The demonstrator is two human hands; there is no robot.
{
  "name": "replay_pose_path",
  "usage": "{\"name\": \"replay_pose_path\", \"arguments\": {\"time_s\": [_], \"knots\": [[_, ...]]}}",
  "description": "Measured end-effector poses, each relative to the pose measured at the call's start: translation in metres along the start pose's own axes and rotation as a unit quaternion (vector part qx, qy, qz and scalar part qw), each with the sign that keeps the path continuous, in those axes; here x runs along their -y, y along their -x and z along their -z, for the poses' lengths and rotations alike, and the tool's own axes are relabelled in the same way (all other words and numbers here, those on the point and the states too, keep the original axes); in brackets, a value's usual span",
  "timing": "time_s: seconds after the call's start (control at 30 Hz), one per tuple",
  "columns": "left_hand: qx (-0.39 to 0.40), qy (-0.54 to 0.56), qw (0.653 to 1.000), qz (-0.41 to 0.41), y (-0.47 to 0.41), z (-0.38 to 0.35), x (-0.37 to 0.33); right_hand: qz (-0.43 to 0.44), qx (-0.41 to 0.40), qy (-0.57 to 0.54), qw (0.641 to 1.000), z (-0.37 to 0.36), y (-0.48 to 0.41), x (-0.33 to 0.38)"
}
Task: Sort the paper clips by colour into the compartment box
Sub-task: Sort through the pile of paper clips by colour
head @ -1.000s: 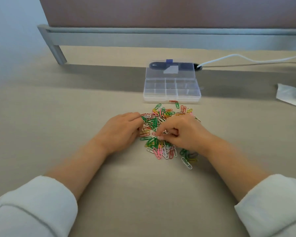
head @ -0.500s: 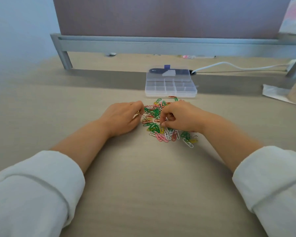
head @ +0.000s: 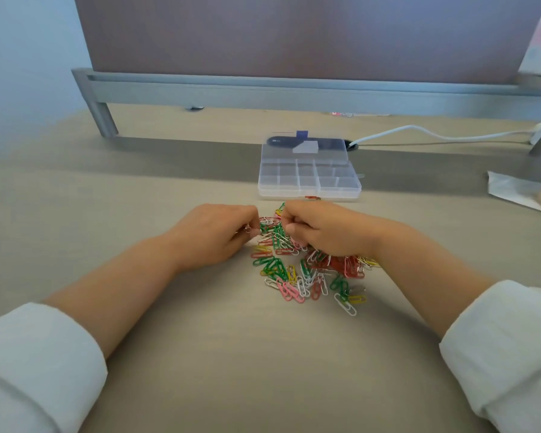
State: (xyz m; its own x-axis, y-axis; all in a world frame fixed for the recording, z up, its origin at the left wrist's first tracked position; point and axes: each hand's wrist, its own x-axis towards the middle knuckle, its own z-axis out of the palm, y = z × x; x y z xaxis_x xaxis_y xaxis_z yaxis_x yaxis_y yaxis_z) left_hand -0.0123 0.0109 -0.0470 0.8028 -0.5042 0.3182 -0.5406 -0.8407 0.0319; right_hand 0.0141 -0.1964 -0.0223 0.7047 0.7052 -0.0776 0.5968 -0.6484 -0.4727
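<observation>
Paper clips (head: 306,267): mixed heap of green, red, pink, white and yellow, loose at the middle of the surface (head: 200,354); one red clip (head: 312,198) lies apart, just beside the near wall of the box. Compartment box (head: 310,182): clear plastic, divided into small cells, beyond the heap toward the far edge, lid folded back. Left hand (head: 219,234): at the heap's left margin, fingers curled, pinching a few pale clips at the fingertips. Right hand (head: 322,229): lying over the heap's far right part, fingers curled in, thumb against forefinger; cannot tell whether a clip is held. White sleeves (head: 38,364): rolled back on both forearms. Dark oblong item (head: 331,142): touching the box's far side, white cable (head: 419,132) running from it toward the right edge. Sheet of paper (head: 509,190): at the right edge. Grey metal rail (head: 263,92): across the far side.
</observation>
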Motion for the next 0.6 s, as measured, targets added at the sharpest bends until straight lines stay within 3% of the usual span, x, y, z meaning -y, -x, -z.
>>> {"name": "replay_pose_path", "arguments": {"time_s": [0.17, 0.3, 0.4, 0.6], "knots": [[0.068, 0.037, 0.997, 0.028, -0.004, -0.001, -0.010, -0.005, 0.026, -0.057, 0.998, 0.006, 0.002, -0.006], [0.042, 0.125, 0.990, 0.051, -0.007, -0.003, -0.013, -0.027, 0.020, -0.087, 0.996, 0.011, 0.006, -0.010], [0.020, 0.186, 0.980, 0.065, -0.007, -0.004, -0.015, -0.049, -0.025, -0.115, 0.992, 0.007, 0.006, -0.010], [0.030, 0.225, 0.966, 0.121, -0.003, 0.002, -0.019, -0.055, -0.106, -0.038, 0.992, -0.005, -0.004, -0.008]]}}
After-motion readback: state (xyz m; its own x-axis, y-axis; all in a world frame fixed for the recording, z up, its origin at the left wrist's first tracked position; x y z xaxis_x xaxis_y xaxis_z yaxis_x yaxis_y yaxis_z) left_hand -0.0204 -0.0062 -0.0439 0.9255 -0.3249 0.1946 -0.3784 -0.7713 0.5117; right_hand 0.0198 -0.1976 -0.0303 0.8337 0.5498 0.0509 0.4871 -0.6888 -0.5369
